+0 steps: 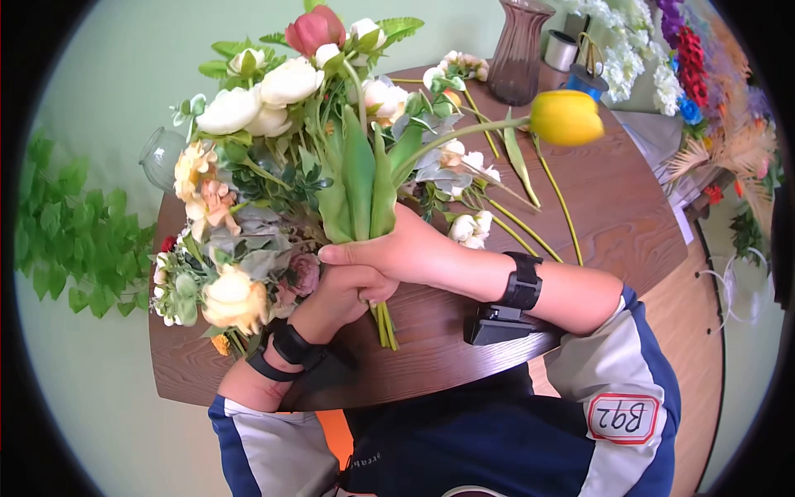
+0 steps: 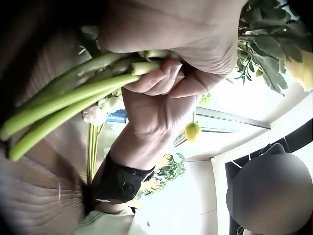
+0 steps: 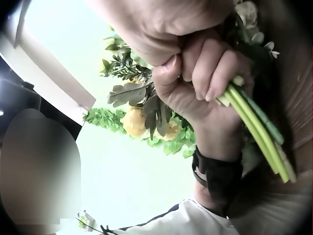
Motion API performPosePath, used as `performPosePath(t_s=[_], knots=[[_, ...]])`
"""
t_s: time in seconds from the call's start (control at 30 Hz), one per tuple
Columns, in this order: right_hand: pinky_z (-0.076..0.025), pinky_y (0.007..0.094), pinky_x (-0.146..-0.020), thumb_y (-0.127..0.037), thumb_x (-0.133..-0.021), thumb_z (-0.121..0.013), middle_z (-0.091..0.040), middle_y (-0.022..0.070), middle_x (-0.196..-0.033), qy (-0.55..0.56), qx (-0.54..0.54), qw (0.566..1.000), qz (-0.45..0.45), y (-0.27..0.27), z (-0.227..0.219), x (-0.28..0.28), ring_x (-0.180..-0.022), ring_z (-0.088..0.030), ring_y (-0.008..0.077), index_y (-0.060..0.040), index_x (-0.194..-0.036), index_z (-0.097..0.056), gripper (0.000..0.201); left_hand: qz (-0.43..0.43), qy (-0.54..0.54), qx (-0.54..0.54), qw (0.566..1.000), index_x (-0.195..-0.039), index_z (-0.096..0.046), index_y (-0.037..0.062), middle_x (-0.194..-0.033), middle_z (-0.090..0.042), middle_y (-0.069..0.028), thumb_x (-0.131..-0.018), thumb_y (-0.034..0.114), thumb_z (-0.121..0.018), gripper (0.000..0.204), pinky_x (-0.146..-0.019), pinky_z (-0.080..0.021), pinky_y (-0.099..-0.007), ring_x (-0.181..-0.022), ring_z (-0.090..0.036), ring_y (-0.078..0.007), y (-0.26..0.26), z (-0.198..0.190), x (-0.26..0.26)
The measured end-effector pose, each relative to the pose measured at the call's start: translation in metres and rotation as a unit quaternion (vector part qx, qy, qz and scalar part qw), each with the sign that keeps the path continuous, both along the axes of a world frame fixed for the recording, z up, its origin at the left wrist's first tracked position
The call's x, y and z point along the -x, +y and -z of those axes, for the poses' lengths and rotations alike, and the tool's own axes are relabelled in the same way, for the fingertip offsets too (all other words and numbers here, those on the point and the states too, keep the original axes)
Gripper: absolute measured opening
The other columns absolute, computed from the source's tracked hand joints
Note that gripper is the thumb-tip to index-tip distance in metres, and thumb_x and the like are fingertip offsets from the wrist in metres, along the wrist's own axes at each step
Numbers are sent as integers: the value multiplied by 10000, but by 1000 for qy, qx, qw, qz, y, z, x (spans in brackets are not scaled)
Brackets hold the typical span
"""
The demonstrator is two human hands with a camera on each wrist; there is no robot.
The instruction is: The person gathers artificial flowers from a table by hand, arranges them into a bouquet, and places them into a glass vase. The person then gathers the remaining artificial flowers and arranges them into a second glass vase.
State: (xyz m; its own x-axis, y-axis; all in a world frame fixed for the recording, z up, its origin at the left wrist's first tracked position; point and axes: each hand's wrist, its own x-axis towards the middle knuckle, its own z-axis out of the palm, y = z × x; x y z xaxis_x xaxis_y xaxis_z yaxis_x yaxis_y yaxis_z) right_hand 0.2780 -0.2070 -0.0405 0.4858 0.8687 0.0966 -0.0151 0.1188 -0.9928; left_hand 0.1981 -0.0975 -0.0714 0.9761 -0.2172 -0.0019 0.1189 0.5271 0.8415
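Note:
A large mixed bouquet of white, cream and peach blooms fills the left half of the head view. My left hand grips its stems, fingers curled round them; the cut green stem ends stick out below. Just above, my right hand wraps round the base of a yellow tulip with broad green leaves. Its stem bends out to the right, the bloom hanging over the table. The two hands touch, seen closely as the left hand beneath the right hand.
Loose stems and small white flowers lie on the brown wooden table. A purplish glass vase stands at the back, beside a wire spool. Behind the bouquet is a clear glass jar. More artificial flowers crowd the right.

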Motion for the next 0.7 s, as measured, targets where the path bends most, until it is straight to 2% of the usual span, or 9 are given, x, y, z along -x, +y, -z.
performPosePath(t_s=[0.13, 0.23, 0.3, 0.37, 0.43, 0.5, 0.57, 0.63, 0.7], knots=[[-444, 244, -699, -178, -734, -727, -557, 6, -879, 12, -15, 999, -32, -2, -4, -5, -795, -513, 82, -32, -1007, -530, 367, -16, -2, -16, 1000, -676, -448, 45, -504, -327, 18, -720, -6, -441, 67, -427, -216, -230, -417, -301, -84, -2, 6, 2], [-443, 256, -745, -184, -744, -716, -562, 16, -933, -22, -28, 998, -49, -4, -6, -6, -852, -516, 91, -30, -1036, -532, 378, -24, -21, -4, 999, -714, -457, 49, -519, -341, 28, -751, -6, -451, 67, -416, -216, -232, -406, -285, -74, -7, 3, 4], [-436, 261, -791, -179, -760, -697, -567, 35, -995, -11, -15, 997, -78, -7, -13, -8, -904, -516, 100, -28, -1091, -524, 403, -95, -25, 10, 995, -786, -472, 22, -554, -381, 8, -763, -32, -522, 77, -394, -222, -218, -417, -307, -65, -12, -8, 5], [-430, 274, -830, -175, -761, -688, -569, 59, -1057, 41, -36, 993, -109, -12, -23, -13, -954, -524, 126, -14, -1167, -497, 476, -101, -41, 28, 994, -799, -471, 28, -564, -381, 15, -789, -8, -535, 74, -389, -218, -209, -418, -303, -58, -6, -11, 1], [-426, 295, -843, -226, -708, -734, -565, 80, -1089, -238, 48, 969, -54, -21, -41, -30, -973, -536, 169, 6, -1166, -503, 562, -105, -59, 47, 992, -813, -469, 33, -574, -380, 22, -815, 15, -548, 81, -384, -213, -200, -418, -300, -50, 1, -17, -5], [-424, 309, -835, -287, -641, -772, -573, 98, -1091, -392, 60, 912, -107, -44, -64, -45, -952, -554, 204, 37, -1165, -502, 672, -159, -79, -4, 984, -799, -475, 45, -569, -365, 41, -843, 47, -543, 81, -378, -209, -188, -419, -289, -39, 11, -25, -7], [-443, 280, -757, -358, -687, -725, -618, 111, -992, -371, 118, 900, -198, -79, -94, -67, -890, -575, 183, 41, -1136, -532, 630, -157, -82, -8, 984, -785, -461, 61, -550, -342, 50, -862, 65, -516, 95, -382, -199, -191, -410, -273, -37, 21, -23, -12], [-444, 267, -753, -325, -722, -698, -637, 109, -932, -312, 140, 936, -85, -109, -132, -62, -891, -579, 159, 39, -1110, -554, 552, -141, -88, -33, 986, -758, -433, 93, -513, -295, 69, -901, 101, -462, 146, -390, -179, -195, -394, -242, -32, 29, -23, -17], [-455, 271, -718, -282, -734, -680, -645, 94, -889, -341, 69, 936, 56, -127, -141, -66, -825, -594, 150, 41, -1088, -566, 492, -148, -72, -32, 986, -720, -423, 97, -507, -298, 69, -909, 108, -450, 191, -388, -183, -195, -389, -245, -34, 31, -25, -19]])
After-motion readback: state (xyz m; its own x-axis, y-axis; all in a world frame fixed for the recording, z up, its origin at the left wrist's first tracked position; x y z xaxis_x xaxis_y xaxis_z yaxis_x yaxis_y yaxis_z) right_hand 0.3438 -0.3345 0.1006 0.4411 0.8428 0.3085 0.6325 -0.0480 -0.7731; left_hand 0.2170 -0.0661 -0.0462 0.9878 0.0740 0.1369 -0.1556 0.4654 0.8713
